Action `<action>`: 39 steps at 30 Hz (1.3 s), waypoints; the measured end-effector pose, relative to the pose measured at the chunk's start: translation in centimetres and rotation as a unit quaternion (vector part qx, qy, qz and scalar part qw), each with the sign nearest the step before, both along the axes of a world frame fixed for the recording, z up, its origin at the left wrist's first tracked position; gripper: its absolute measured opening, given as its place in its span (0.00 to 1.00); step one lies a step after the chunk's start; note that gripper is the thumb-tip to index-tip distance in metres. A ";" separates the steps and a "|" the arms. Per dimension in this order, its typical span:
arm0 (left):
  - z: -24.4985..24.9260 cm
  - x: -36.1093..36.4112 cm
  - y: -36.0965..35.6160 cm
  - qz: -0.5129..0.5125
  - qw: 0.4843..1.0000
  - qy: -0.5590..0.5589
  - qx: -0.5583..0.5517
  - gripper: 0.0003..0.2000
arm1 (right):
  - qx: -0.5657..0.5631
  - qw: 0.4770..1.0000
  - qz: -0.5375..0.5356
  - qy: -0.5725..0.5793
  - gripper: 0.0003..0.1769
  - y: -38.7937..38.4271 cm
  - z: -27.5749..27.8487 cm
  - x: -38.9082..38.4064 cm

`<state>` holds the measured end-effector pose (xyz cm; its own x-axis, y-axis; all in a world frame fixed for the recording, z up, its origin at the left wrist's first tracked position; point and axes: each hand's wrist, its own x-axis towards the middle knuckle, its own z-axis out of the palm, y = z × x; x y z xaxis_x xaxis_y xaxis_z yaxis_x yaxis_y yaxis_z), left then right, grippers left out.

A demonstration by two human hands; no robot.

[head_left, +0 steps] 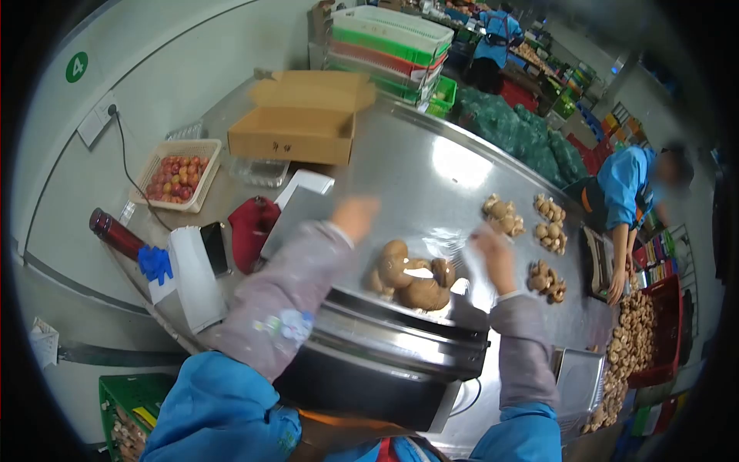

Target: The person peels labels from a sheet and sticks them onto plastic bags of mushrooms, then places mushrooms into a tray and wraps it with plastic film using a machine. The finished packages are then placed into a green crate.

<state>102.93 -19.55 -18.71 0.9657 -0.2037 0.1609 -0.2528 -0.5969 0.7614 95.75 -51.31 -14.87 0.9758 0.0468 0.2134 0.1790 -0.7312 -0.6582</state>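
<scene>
In the middle of the frame a heap of brown mushrooms [410, 279] lies under clear film [450, 245] on the wrapping machine [385, 350] at the near edge of the steel surface [416, 146]. The left hand [356, 216] hovers, blurred, just up-left of it; I cannot tell its fingers' state. The right hand [493, 259] sits at the film's right edge, fingers bunched, grip unclear. Wrapped mushroom packs [550, 237] lie to the right
</scene>
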 end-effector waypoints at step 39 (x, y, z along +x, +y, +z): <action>-2.3 -28.7 4.6 0.174 0.979 0.109 0.009 0.16 | 0.441 0.822 -0.260 0.250 0.20 8.2 -8.8 -29.3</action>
